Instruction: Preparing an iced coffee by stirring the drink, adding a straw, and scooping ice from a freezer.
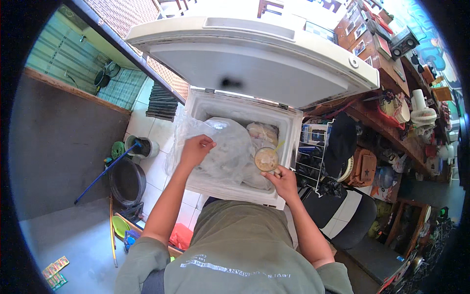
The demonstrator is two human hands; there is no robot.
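My right hand (pixel 285 185) grips the handle of a glass mug (pixel 266 165), held over the right part of an open chest freezer (pixel 296 132). Pale pieces, which look like ice, float in the mug's light brown drink. A yellow-green stick, perhaps a spoon or stirrer, shows at its rim. Above the freezer's left part, my left hand (pixel 195 151) has its fingers pinched together; what they hold, if anything, is hidden. Right behind them a large clear plastic bag (pixel 227 139) fills much of the freezer and drapes over its left wall.
The freezer lid (pixel 245 63) stands raised at the far side. More bagged goods (pixel 263 131) lie inside at the right. A white wire rack (pixel 318 147) and a black chair (pixel 350 220) are close on the right. On the left are a bucket (pixel 152 148) and a black tub (pixel 127 181).
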